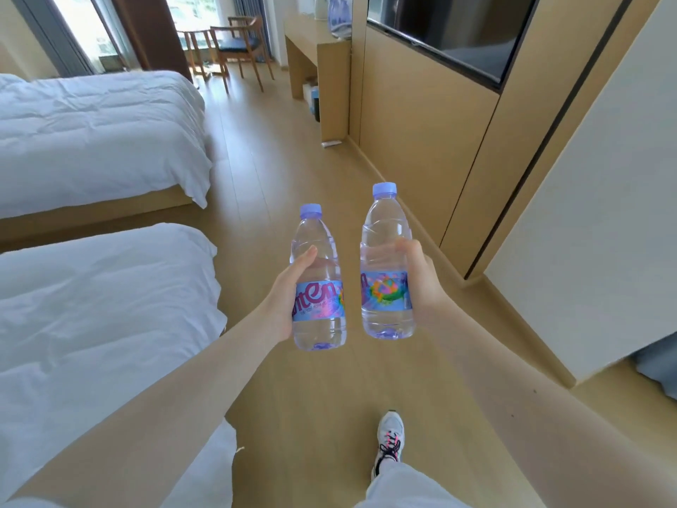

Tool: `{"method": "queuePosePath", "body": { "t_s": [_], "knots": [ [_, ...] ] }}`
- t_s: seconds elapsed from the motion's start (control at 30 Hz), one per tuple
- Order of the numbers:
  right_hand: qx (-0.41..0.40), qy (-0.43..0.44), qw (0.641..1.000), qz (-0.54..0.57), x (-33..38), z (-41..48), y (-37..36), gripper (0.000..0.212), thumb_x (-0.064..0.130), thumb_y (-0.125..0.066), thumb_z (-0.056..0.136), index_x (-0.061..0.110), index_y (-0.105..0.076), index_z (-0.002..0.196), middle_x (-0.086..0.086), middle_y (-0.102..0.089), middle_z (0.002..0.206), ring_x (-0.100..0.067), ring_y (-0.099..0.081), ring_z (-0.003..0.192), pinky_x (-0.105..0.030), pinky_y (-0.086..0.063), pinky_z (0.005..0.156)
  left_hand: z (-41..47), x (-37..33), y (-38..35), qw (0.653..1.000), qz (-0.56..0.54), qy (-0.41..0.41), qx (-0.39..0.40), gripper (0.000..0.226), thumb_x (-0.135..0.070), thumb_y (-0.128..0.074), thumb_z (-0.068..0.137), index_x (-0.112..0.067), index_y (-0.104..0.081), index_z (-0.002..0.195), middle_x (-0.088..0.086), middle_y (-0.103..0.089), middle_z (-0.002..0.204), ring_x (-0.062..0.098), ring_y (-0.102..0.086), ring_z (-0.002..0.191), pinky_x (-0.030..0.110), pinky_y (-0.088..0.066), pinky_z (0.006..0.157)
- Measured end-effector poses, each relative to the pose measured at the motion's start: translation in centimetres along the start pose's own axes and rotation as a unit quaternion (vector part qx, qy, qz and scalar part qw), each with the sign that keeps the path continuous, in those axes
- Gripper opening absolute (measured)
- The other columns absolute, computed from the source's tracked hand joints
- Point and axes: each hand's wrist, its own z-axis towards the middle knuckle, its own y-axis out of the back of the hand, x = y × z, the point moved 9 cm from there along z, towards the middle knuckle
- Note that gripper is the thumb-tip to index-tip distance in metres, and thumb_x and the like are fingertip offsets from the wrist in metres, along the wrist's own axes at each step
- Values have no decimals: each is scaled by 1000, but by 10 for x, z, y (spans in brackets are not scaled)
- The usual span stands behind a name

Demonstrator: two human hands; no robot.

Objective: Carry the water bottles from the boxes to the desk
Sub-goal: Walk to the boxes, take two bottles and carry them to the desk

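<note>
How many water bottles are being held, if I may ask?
2: the left bottle in the left hand, the right bottle in the right hand. Others on the far desk are blurred.

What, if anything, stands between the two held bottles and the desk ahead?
Nothing visible. From the left bottle and right bottle, the floor between the beds and wall panel runs open to the desk; a small flat object lies at the desk's foot.
</note>
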Motion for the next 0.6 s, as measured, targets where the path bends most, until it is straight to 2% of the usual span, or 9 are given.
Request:
{"method": "queuePosePath", "body": {
  "t_s": [0.07, 0.27, 0.5, 0.6],
  "knots": [
    [19, -7, 1000, 0, 1, 26, -10, 61, 42, -51, 71, -2, -63, 112, -12, -68, 85, -23, -68, 70, -28, -56, 57, 17, -8, 11, 1000, -13, -4, -13, 36, -51, -57, 81, -17, -63, 90, 4, -70, 71, 18, -68, 59, 28, -57, 61],
    [69, -29, 997, -3, 7, 118, -35, 60, 41, -53, 73, -5, -60, 111, -12, -64, 83, -25, -64, 68, -28, -54, 61, 79, -38, 37, 998, -41, -4, -51, 42, -52, -61, 68, -17, -63, 92, 4, -69, 73, 18, -67, 61, 29, -57, 61],
    [107, -55, 993, 2, 41, 238, -43, 58, 41, -54, 73, -4, -61, 108, -14, -63, 85, -27, -63, 70, -32, -52, 68, 171, -98, 34, 997, -47, -16, -62, 44, -53, -60, 72, -17, -61, 97, 5, -68, 84, 19, -68, 70, 31, -58, 66],
    [117, -64, 991, 3, 56, 281, -40, 60, 40, -53, 72, -5, -60, 110, -14, -65, 83, -28, -65, 71, -31, -53, 65, 206, -119, 27, 997, -47, -15, -62, 46, -55, -62, 73, -16, -59, 98, 5, -67, 84, 18, -68, 68, 31, -58, 65]
  ]
}}
